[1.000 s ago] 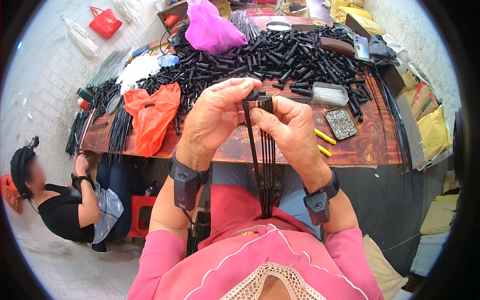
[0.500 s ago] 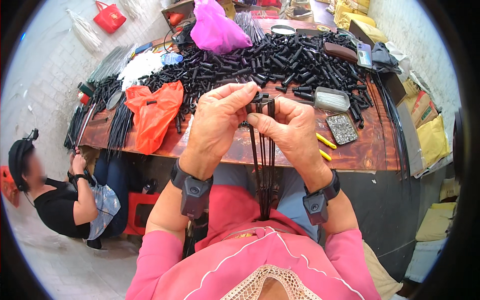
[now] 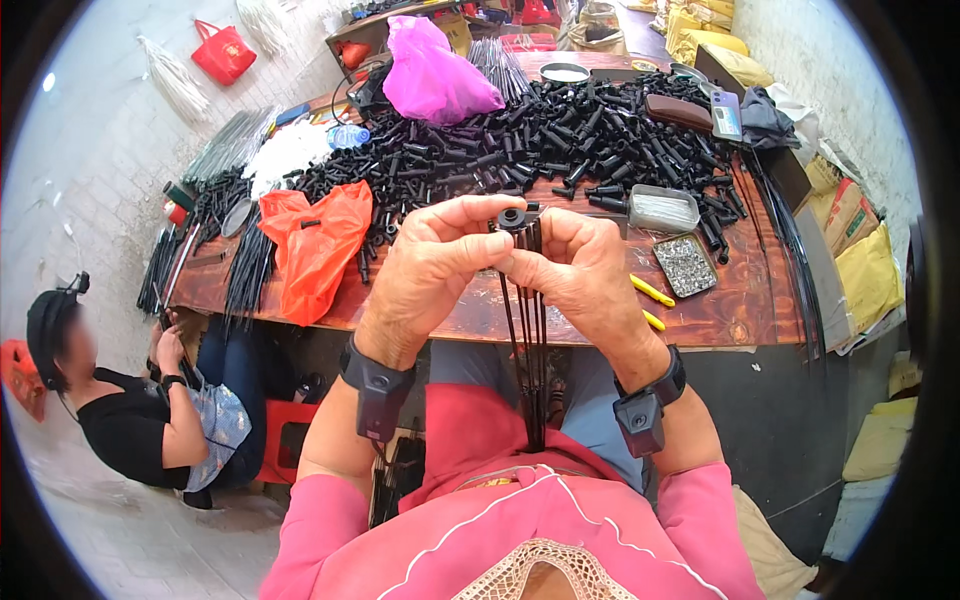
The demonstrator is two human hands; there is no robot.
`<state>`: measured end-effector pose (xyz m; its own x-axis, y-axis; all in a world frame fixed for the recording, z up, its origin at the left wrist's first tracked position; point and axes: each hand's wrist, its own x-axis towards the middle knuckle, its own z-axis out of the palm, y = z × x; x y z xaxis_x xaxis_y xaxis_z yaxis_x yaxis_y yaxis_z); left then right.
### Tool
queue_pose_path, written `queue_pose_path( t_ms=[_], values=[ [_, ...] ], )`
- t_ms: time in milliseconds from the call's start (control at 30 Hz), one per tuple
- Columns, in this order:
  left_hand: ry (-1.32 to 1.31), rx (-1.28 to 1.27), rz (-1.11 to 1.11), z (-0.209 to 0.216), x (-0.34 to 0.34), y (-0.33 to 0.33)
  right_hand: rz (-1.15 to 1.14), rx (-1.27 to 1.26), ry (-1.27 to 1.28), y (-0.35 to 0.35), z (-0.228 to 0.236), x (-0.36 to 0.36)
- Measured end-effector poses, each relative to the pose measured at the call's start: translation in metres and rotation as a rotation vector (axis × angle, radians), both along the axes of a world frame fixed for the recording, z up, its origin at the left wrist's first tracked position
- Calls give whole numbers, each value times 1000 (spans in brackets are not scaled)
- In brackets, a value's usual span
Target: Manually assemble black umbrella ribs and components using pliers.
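My left hand [image 3: 435,262] and my right hand [image 3: 580,275] meet in front of my chest above the near edge of the wooden table [image 3: 730,318]. Between the fingertips of both sits a small black round hub [image 3: 515,217] with a hole in its top. A bundle of thin black rods [image 3: 528,350] hangs straight down from it to my lap. Both hands pinch around the hub and the rod tops. Each wrist wears a black strap-on device.
A big heap of black tube parts [image 3: 520,145] covers the table, with an orange plastic bag [image 3: 315,245], a pink bag [image 3: 435,75], a clear box [image 3: 663,208], a tray of small metal pieces [image 3: 685,264] and yellow sticks [image 3: 652,292]. A seated person [image 3: 130,400] is at the left.
The hub and rod bundle stay between my hands, and my fingers have shifted slightly around the top. The person at the left has barely moved.
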<state>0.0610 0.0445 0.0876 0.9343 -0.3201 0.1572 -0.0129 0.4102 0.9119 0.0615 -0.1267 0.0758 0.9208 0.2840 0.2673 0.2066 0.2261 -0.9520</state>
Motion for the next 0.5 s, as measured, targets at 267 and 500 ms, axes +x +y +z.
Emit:
queue_pose_path(
  t_ms=[267, 500],
  values=[
    [-62, 16, -51, 0, -1, 6, 111, 9, -3, 0, 2, 4],
    [-83, -11, 3, -5, -6, 7, 175, 81, 12, -6, -6, 5]
  ],
)
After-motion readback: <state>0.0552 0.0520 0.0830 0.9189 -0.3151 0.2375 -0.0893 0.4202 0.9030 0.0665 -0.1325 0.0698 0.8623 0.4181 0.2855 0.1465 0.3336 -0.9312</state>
